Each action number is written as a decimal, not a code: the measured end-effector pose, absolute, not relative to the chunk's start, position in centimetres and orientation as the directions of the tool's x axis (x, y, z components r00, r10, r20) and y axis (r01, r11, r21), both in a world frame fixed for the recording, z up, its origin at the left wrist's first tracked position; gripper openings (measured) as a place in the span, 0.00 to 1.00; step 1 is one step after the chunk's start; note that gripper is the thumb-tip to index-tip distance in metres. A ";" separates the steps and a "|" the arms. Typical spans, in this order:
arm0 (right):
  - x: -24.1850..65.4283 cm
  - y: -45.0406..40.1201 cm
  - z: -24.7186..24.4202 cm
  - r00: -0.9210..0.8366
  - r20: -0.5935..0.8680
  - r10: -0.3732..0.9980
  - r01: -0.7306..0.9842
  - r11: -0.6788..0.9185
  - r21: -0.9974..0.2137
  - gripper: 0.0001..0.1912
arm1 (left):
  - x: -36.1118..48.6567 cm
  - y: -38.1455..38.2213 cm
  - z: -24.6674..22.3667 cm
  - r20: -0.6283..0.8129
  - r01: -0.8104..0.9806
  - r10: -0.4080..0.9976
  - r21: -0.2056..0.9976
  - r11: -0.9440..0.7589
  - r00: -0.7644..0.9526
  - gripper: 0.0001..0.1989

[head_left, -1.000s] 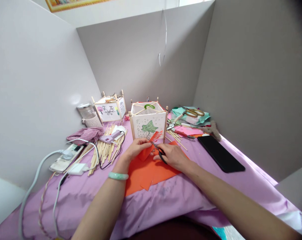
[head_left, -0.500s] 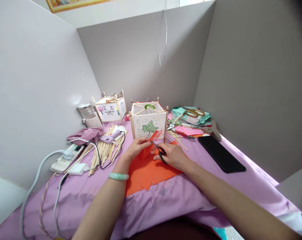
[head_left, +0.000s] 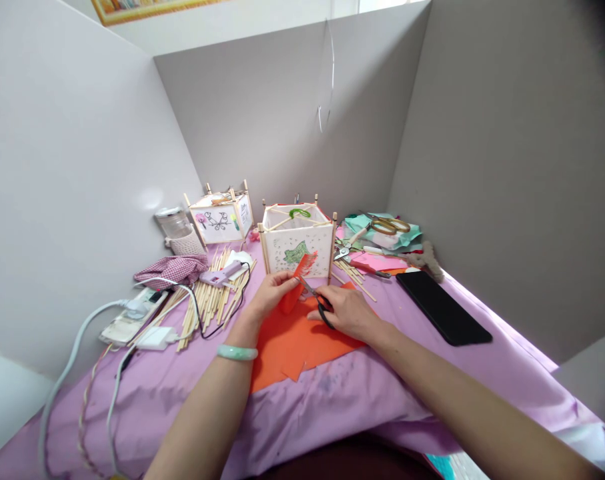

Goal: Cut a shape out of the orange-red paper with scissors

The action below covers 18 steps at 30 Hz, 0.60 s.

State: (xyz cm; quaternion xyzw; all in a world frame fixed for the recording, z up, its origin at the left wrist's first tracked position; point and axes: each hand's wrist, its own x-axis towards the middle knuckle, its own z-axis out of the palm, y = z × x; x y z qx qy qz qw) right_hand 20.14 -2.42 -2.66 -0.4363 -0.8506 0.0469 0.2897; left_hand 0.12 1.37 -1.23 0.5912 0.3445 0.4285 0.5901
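Note:
Pinched in my left hand (head_left: pixel 275 293) is an orange paper strip (head_left: pixel 293 299), its upper edge cut into a fine fringe. My right hand (head_left: pixel 349 310) grips a pair of scissors (head_left: pixel 324 309) with black handles. The blades point up and left at the strip, close to my left fingertips. Beneath both hands lies a larger orange sheet (head_left: pixel 302 347) with a small cut at its near edge. Just behind the hands stands a white paper lantern (head_left: pixel 277 252) framed with sticks, with a green leaf drawn on its front.
A second lantern (head_left: pixel 222 223) stands back left, near a glass jar (head_left: pixel 175 223). Wooden sticks (head_left: pixel 212 303), a glue gun (head_left: pixel 225 273) and a power strip (head_left: pixel 132 320) with cables lie left. Pliers (head_left: pixel 369 268), gold-handled scissors (head_left: pixel 389 225) and a black phone (head_left: pixel 442 307) lie right. Grey panels enclose the table.
The fringed strip has shifted slightly left and now stands more upright, with its fringe spread to the right. The scissor blades show more plainly. My right hand has hardly moved.

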 end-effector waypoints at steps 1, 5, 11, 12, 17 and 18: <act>20.1 -2.4 -2.7 -0.453 0.450 0.770 0.714 0.615 -0.334 0.20 | 0.1 1.4 -1.2 0.099 -0.102 0.910 0.993 -0.064 0.402 0.15; 20.1 -2.4 -2.7 -0.458 0.444 0.770 0.719 0.614 -0.325 0.20 | 0.1 1.3 -1.2 0.096 -0.108 0.908 0.993 -0.057 0.407 0.14; 20.1 -2.1 -2.9 -0.459 0.428 0.778 0.737 0.603 -0.306 0.19 | 0.0 1.4 -1.4 0.100 -0.093 0.913 0.993 -0.068 0.395 0.16; 20.1 -2.1 -2.9 -0.459 0.427 0.779 0.738 0.602 -0.304 0.19 | 0.0 1.5 -1.4 0.102 -0.090 0.914 0.993 -0.072 0.392 0.16; 20.2 -2.1 -2.9 -0.467 0.421 0.778 0.739 0.605 -0.297 0.18 | -0.1 1.6 -1.5 0.104 -0.086 0.909 0.993 -0.076 0.403 0.15; 20.2 -2.1 -2.9 -0.465 0.424 0.777 0.738 0.605 -0.300 0.18 | -0.1 1.5 -1.5 0.104 -0.088 0.907 0.993 -0.073 0.409 0.15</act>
